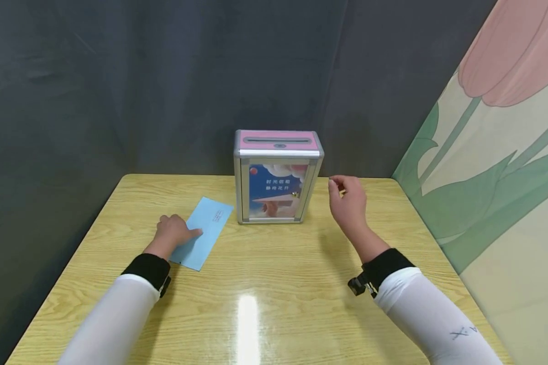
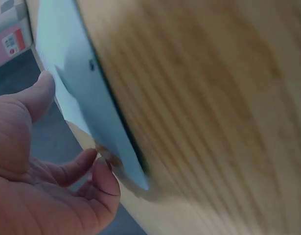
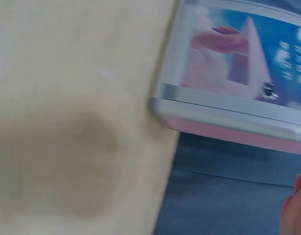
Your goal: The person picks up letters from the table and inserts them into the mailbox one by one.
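A light blue envelope (image 1: 212, 219) lies aslant on the table, a small printed label near its far end. My left hand (image 1: 171, 233) is over its left edge, thumb stretched across the paper. In the left wrist view, the bent fingertips (image 2: 104, 169) are right at the envelope's edge, well apart from the thumb. A pink-and-silver ballot-style box (image 1: 274, 177) stands upright at the back, with a slot on top and a lock on its picture front. My right hand (image 1: 349, 203) is raised just right of the box, fingers loosely curled around nothing.
The wooden table (image 1: 274, 263) ends behind the box at a dark curtain (image 1: 187, 86). A wall hanging with tulips (image 1: 493, 167) slants along the right side. Black wrist bands with small cameras sit over both white sleeves (image 1: 420, 309).
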Available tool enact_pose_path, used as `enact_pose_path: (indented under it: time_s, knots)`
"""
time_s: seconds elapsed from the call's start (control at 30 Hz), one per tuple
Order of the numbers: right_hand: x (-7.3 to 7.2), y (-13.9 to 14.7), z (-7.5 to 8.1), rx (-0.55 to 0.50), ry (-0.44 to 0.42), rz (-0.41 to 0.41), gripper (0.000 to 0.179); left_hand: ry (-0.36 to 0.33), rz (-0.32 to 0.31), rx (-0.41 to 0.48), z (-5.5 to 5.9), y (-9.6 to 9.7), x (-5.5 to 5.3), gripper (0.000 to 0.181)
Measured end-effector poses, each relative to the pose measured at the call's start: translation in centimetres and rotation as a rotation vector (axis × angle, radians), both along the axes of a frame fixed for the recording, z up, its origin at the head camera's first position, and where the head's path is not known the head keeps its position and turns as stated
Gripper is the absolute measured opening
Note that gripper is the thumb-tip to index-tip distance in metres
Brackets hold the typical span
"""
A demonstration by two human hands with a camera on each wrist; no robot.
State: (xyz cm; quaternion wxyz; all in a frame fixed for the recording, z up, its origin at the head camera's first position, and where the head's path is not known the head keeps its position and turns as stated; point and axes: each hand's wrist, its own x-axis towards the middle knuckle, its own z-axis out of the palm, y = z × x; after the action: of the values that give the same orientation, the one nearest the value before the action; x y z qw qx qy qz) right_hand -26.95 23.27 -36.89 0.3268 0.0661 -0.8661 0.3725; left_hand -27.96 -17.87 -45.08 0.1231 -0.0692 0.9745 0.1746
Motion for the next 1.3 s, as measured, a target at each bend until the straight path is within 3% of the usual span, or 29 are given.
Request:
enact_pose_path:
  time_s: [0.1,0.23,0.33,0.4,0.6,0.7,0.87,1.03,1.13,1.23,1.3]
  knots:
    - [0.9,0.0,-1.8,0.019,-0.039,0.034,0.021,-0.019,-0.018,-0.056,-0.1,0.0,0.2,0.072]
    - [2.2,-0.5,-3.5,0.052,-0.062,0.083,0.017,-0.097,-0.093,-0.138,0.2,0.1,0.7,0.07]
    - [2.9,-0.8,-4.4,0.09,-0.087,0.12,0.015,-0.121,-0.072,-0.072,0.1,0.0,1.5,0.076]
    - [3.3,-0.9,-4.9,0.108,-0.131,0.146,0.015,-0.099,-0.052,0.017,-0.3,-0.2,2.3,0.073]
    - [4.6,-1.0,-6.1,0.107,-0.343,0.213,0.019,-0.082,-0.104,0.199,-0.7,0.0,5.1,0.033]
    - [5.1,-1.4,-6.6,0.101,-0.439,0.26,0.019,-0.101,-0.106,0.306,-0.6,0.6,6.5,0.026]
    - [6.0,-2.6,-7.5,0.123,-0.547,0.338,0.019,-0.118,-0.138,0.515,-0.2,2.2,8.3,0.033]
    - [6.9,-4.2,-8.3,0.139,-0.691,0.458,0.028,-0.101,-0.198,0.68,0.0,4.4,9.2,0.037]
    - [7.5,-5.2,-8.5,-0.003,-0.818,0.609,0.029,-0.085,-0.241,0.724,-0.1,5.8,9.3,0.037]
    - [8.2,-6.1,-8.4,-0.254,-0.932,0.761,0.026,-0.047,-0.267,0.739,-0.2,7.2,9.4,0.04]
    - [8.6,-6.7,-8.2,-0.425,-0.969,0.804,0.025,-0.02,-0.268,0.746,-0.3,8.1,9.4,0.042]
